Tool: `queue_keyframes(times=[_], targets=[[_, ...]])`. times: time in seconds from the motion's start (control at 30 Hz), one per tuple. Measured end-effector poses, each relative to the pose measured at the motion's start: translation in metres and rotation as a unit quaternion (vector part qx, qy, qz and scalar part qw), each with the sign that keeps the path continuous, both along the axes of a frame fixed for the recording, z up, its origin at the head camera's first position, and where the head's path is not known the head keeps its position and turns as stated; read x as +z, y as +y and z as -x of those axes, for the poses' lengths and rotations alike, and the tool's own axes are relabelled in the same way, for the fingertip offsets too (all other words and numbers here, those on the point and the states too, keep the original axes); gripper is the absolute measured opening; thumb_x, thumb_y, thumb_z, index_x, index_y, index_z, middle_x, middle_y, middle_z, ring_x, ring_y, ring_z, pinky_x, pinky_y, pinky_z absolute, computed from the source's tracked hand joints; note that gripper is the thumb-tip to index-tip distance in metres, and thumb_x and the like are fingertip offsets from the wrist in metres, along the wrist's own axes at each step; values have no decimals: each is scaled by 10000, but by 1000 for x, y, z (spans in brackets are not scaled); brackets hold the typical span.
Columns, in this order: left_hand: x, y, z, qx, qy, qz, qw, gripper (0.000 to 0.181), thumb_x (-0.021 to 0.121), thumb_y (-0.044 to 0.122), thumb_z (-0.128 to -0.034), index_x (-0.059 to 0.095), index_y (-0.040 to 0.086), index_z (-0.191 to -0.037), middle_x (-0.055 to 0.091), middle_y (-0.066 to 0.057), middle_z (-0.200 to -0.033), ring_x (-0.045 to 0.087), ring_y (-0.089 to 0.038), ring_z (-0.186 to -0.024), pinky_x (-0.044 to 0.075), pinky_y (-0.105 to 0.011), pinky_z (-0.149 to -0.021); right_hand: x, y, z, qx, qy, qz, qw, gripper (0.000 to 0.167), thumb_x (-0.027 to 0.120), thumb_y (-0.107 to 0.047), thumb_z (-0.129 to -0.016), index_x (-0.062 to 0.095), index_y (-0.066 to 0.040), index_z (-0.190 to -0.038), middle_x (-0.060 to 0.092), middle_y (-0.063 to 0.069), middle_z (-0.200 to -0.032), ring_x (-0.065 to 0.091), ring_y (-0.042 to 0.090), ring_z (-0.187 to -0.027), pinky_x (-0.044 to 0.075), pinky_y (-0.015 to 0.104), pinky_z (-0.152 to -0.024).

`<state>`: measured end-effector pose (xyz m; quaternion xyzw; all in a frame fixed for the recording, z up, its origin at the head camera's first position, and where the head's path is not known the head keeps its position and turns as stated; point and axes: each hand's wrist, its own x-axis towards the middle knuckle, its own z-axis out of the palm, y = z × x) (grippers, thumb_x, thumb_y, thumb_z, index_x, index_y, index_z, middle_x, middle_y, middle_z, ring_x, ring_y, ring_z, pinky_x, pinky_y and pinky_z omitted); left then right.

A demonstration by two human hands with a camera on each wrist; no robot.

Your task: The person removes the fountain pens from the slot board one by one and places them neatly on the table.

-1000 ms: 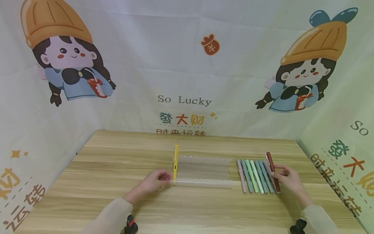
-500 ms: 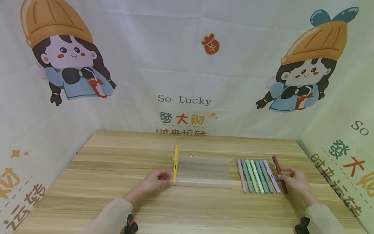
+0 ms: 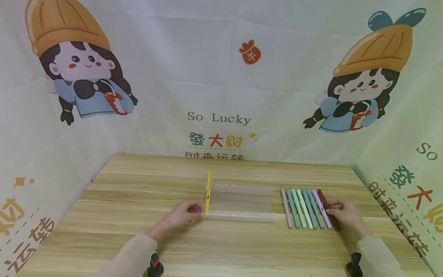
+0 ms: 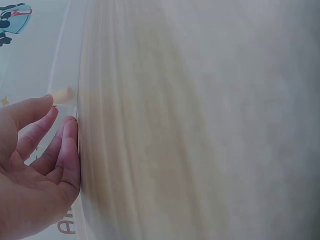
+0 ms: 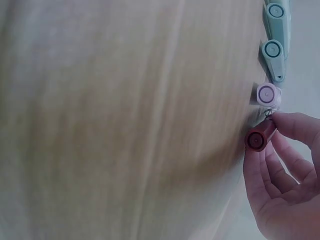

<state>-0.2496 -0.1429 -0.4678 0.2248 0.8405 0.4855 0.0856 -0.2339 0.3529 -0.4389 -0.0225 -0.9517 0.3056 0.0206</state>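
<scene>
In the head view my right hand [image 3: 347, 214] pinches a dark red pen [image 3: 335, 223] at the right end of a row of pens. In the right wrist view the thumb and fingers hold the dark red pen's body, its round end facing the camera. Directly beside it lies a light purple pen [image 3: 322, 209]. My left hand [image 3: 185, 212] rests at the left front corner of a clear plastic tray [image 3: 238, 218], its fingers loosely bent. A yellow pen [image 3: 208, 196] lies across the tray's left end, close to the left thumb tip. Whether that thumb touches it is unclear.
Several other pens lie side by side right of the tray, among them a pinkish pen [image 3: 286, 209], a blue-green pen [image 3: 292, 209] and a pale green pen [image 3: 304, 209]. The wooden table [image 3: 221, 250] ends at a printed cloth backdrop [image 3: 221, 88].
My right hand moved the dark red pen rightward off the light purple pen, then back left and down beside it. The left hand and the yellow pen stayed still.
</scene>
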Motion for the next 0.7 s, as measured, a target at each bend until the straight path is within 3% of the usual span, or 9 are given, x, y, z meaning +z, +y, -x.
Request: queue_keyframes(times=[0.23,0.47,0.7], targets=[[1,0,-1,25,-14,4,10000,135,626,52,-797,588,-14,-909,559,-35,-798,520,-172,-750,456,-251,-588,4,-2,2,-88,-194,14,9998,321,585,-101,-781,524,133,-992,582,151,-756,545,274,-694,421,367,-593],[3,1,-2,6,48,61,10000,125,618,37,-799,588,-16,-907,564,-33,-802,523,-170,-757,453,-243,-620,3,-1,4,-97,-252,25,9996,313,582,-96,-776,528,130,-986,586,224,-818,551,330,-750,427,416,-648],[4,1,-3,44,8,75,10000,125,615,32,-800,587,-16,-911,563,-36,-808,524,-173,-763,454,-247,-628,-6,7,10,-20,-112,219,9997,345,628,-186,-760,562,83,-966,591,182,-787,551,265,-694,429,383,-603]])
